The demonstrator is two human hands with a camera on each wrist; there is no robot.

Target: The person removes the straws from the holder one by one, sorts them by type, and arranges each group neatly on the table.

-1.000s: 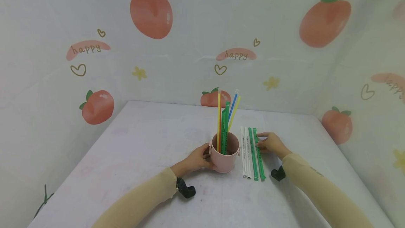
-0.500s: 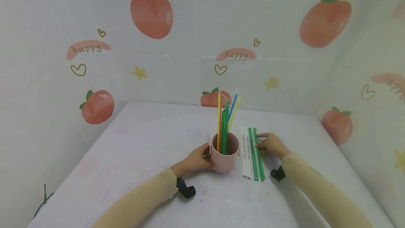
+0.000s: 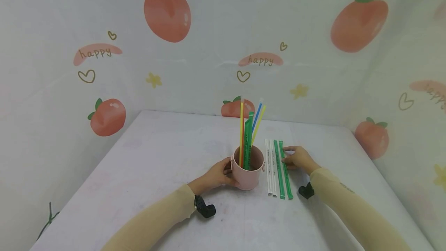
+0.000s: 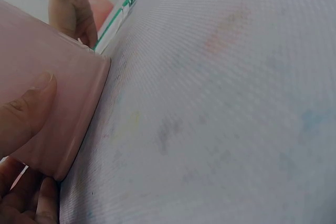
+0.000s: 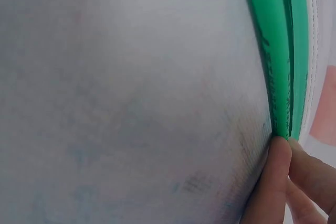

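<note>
In the head view, my left hand (image 3: 217, 174) grips the left side of a pink bucket (image 3: 245, 179), which stands upright on the table. Its thumb (image 4: 29, 114) lies along the bucket wall in the left wrist view, with other fingers low near the base. Inside the bucket stand several straws: green-wrapped ones (image 3: 247, 142), a yellow one (image 3: 241, 127) and a blue one (image 3: 257, 115) among them. My right hand (image 3: 297, 158) pinches the rightmost green-wrapped straw (image 5: 273, 51) between thumb and fingertip; that straw lies flat on the table.
Left of that straw lie another green-wrapped straw (image 3: 278, 169) and two white-wrapped straws (image 3: 268, 169), side by side and parallel, close to the bucket's right. A white cloth covers the table (image 3: 174, 138). Behind it hangs a fruit-printed backdrop (image 3: 209, 42).
</note>
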